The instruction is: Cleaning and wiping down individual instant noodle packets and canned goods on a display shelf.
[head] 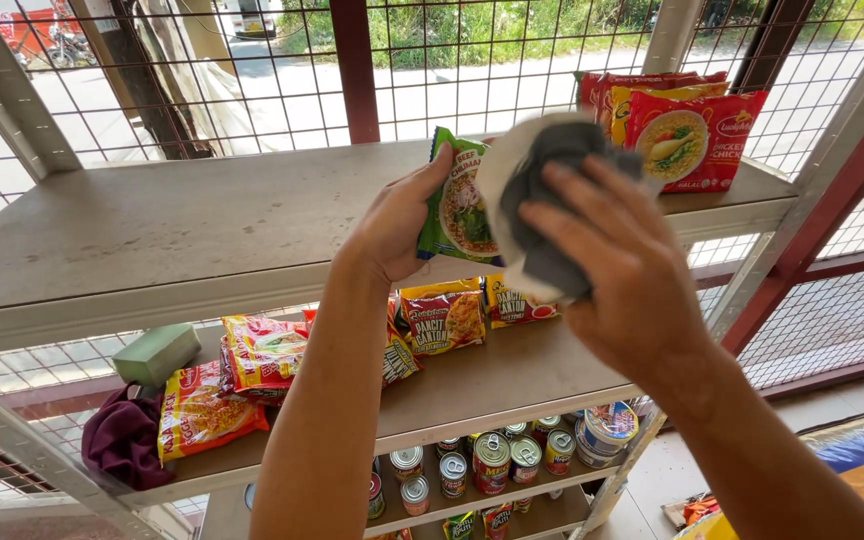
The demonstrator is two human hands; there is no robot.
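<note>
My left hand [392, 220] grips a green noodle packet [457, 210] by its left edge and holds it upright above the front of the top shelf [152, 240]. Pressed against the packet's right side is a grey and white cloth [537, 200], bunched in my right hand [622, 270]. The cloth hides much of the packet. Red and yellow noodle packets [687, 130] stand upright at the shelf's right end, just behind the cloth.
The second shelf [512, 380] holds several noodle packets [252, 360], a green sponge block [157, 352] and a purple cloth [127, 440]. Several tin cans [492, 462] stand on the shelf below. Wire mesh [512, 60] backs the rack. A sack [862, 450] lies on the floor at right.
</note>
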